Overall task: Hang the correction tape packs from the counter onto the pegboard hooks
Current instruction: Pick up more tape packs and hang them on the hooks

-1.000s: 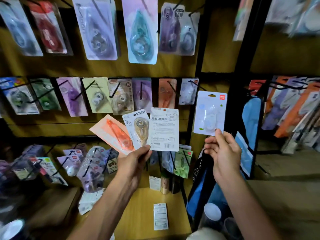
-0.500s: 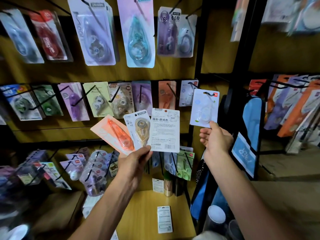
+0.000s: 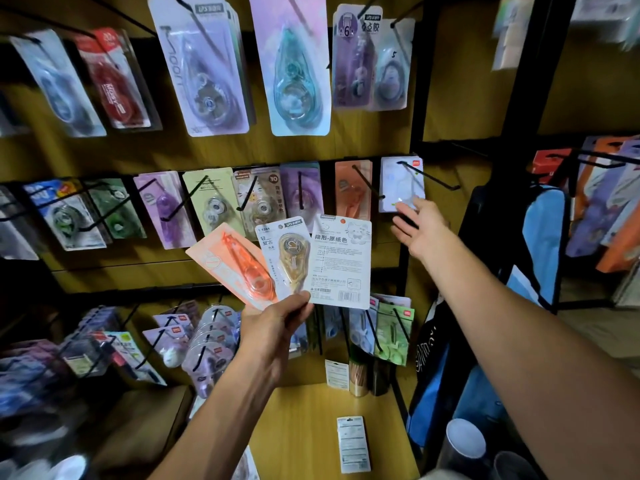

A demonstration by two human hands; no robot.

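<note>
While fanned in left hand (image 3: 273, 327), three correction tape packs, pinched at lower edges between thumb and fingers: orange pack (image 3: 235, 268) leftmost and tilted, clear-amber pack (image 3: 289, 258) in the middle, white pack (image 3: 341, 261) rightmost with printed back and barcode facing out. Left grip closed round all three. Right hand (image 3: 420, 226) outstretched toward pegboard (image 3: 467, 81), fingers spread and straight, grip wide and holding nothing; fingertips at lower edge of pale blue-white pack (image 3: 400, 183), contact unclear owing to blur. Pale pack hanging on black hook (image 3: 433, 176) at right end of middle row, beside orange hanging pack (image 3: 353, 188). Further packs on hooks in upper, middle and lower rows. On wooden surface (image 3: 304, 427) below: one pack lying flat, back side up (image 3: 353, 443); another small pack (image 3: 336, 374) propped upright near the back.
</note>
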